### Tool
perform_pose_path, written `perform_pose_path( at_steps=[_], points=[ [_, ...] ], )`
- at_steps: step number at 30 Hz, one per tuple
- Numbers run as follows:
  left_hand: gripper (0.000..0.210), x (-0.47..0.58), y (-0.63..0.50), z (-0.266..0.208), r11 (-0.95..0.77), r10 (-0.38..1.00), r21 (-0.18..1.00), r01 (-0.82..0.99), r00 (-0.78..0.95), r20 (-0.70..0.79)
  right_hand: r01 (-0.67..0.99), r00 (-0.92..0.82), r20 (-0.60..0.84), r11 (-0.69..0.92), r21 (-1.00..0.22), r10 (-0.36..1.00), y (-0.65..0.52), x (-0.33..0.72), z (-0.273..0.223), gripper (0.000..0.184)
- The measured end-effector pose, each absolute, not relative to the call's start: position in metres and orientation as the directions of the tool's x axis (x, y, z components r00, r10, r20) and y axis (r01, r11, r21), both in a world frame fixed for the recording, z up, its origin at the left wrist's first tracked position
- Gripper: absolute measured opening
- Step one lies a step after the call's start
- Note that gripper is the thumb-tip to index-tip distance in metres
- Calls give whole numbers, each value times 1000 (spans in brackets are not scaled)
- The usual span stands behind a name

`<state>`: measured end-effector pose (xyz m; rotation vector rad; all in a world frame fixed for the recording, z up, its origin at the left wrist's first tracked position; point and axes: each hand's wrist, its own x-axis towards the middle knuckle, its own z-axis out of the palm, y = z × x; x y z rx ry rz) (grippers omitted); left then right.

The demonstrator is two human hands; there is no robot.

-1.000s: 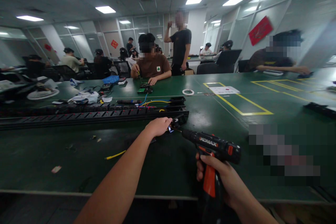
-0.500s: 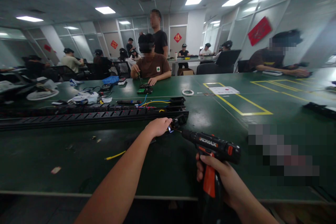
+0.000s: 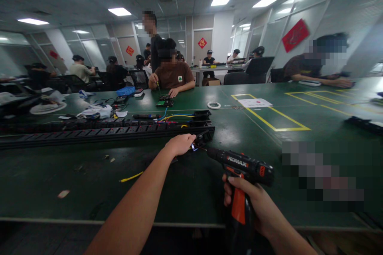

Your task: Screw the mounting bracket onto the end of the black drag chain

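In my right hand (image 3: 243,193) is a black and orange cordless drill (image 3: 239,163), my fingers wrapped round its handle. The drill's bit (image 3: 202,149) points left and reaches the small black housing (image 3: 204,137) that my left hand (image 3: 181,144) grips by its near left side. A shiny metal piece (image 3: 194,146) shows between my fingers and the bit; whether the bit touches a screw is too small to tell. Just behind the housing lies a long black power strip (image 3: 119,130) with a row of sockets. A yellow wire (image 3: 131,177) sticks out left of my left forearm.
Blue and yellow wires (image 3: 173,115) run to black end pieces on the strips. A white ring (image 3: 213,105), a paper sheet (image 3: 255,102) and yellow tape lines mark the green table (image 3: 191,203). Across it, a seated person (image 3: 175,75) works on a circuit board (image 3: 165,101).
My hands, the drill and the housing hold nearly the same place. In the background, a standing person has moved left behind the seated one.
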<state>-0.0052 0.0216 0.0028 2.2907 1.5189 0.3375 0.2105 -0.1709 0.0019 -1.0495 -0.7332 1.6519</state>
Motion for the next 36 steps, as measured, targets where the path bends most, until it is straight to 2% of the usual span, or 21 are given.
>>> perform_pose_path(
  at_steps=[9,15,19,26,30,36],
  points=[
    [62,-6,25,0,-357,919,439,824,395,5,-445,-153,-284,-323,-835,946,-168,214,1,22],
    [62,-6,25,0,-336,927,430,838,375,-7,-566,-234,-280,-364,-739,931,-164,218,7,26],
    [61,-6,25,1,-350,921,436,829,390,-4,-548,-229,-288,-368,-751,930,-164,220,5,19],
    [62,-7,26,0,-353,919,431,831,393,-6,-507,-249,-390,-462,-728,887,-168,224,7,23],
    [63,-8,25,0,-360,917,443,821,400,6,-523,-206,-334,-392,-757,920,-169,222,5,18],
    [64,-8,24,0,-361,917,438,823,399,6,-522,-192,-319,-372,-767,928,-168,219,3,19]
  ],
)
